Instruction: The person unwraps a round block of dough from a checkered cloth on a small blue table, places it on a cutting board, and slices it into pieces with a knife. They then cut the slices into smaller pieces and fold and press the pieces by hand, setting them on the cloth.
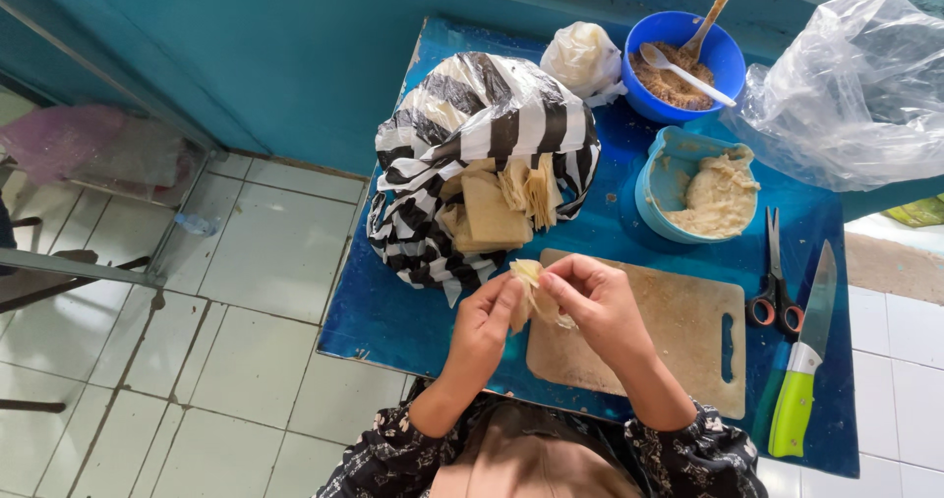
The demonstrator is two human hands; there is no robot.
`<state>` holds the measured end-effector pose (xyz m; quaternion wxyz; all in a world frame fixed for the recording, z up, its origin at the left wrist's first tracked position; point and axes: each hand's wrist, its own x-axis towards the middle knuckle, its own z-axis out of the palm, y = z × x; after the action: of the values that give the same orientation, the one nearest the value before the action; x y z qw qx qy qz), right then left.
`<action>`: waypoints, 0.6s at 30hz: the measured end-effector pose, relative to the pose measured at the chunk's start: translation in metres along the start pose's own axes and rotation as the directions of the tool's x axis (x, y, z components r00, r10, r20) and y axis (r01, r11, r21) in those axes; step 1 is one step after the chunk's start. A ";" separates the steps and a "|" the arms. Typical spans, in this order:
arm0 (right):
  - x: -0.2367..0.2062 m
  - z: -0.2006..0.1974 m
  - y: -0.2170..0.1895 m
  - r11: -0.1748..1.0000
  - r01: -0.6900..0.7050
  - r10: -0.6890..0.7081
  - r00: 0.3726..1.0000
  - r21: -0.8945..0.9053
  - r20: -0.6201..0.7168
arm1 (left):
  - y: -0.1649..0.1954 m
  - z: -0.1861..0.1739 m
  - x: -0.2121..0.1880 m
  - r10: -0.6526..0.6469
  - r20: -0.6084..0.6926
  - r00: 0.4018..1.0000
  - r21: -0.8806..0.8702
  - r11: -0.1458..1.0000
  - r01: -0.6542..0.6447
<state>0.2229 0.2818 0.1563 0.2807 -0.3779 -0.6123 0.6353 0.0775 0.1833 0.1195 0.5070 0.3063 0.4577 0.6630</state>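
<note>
My left hand (484, 323) and my right hand (595, 306) meet over the near edge of a blue table (393, 316). Both pinch one thin pale beige wrapper sheet (534, 292), which is crumpled between the fingers. Just behind the hands, a black-and-white striped plastic bag (462, 134) lies open with a stack of the same beige sheets (497, 208) showing in its mouth. A wooden cutting board (678, 331) lies under and to the right of my right hand.
A light blue tub of pale shredded filling (703, 193) and a blue bowl of brown crumbs with two spoons (678, 65) stand behind the board. Scissors (774, 287) and a green-handled knife (801, 370) lie at the right. A clear plastic bag (855, 85) sits far right. White tiled floor lies left.
</note>
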 end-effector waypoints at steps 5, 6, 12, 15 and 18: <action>-0.009 -0.004 0.006 0.996 -0.064 0.062 0.998 0.064 0.027 | 0.003 0.007 -0.004 0.030 -0.014 0.999 0.073 0.997 -0.029; -0.010 -0.006 0.006 0.981 -0.061 0.059 0.998 0.185 0.018 | 0.003 0.007 -0.004 0.002 -0.038 0.999 0.002 1.000 -0.002; -0.020 -0.023 -0.007 0.733 -0.023 0.171 0.974 0.680 -0.151 | 0.008 -0.009 0.001 -0.025 -0.210 0.977 -0.364 0.930 -0.055; -0.039 -0.023 -0.016 0.894 0.155 -0.007 0.943 0.421 -0.334 | 0.012 -0.011 -0.006 -0.078 -0.067 0.995 -0.426 0.904 0.042; -0.067 -0.008 -0.021 0.884 0.274 -0.405 0.853 -0.378 -0.330 | 0.014 0.000 -0.018 -0.247 0.132 0.960 -0.451 0.848 0.280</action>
<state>0.2644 0.2331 0.1863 0.4442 -0.4240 -0.6933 0.3772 0.0770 0.1653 0.1337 0.6671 0.1327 0.3054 0.6664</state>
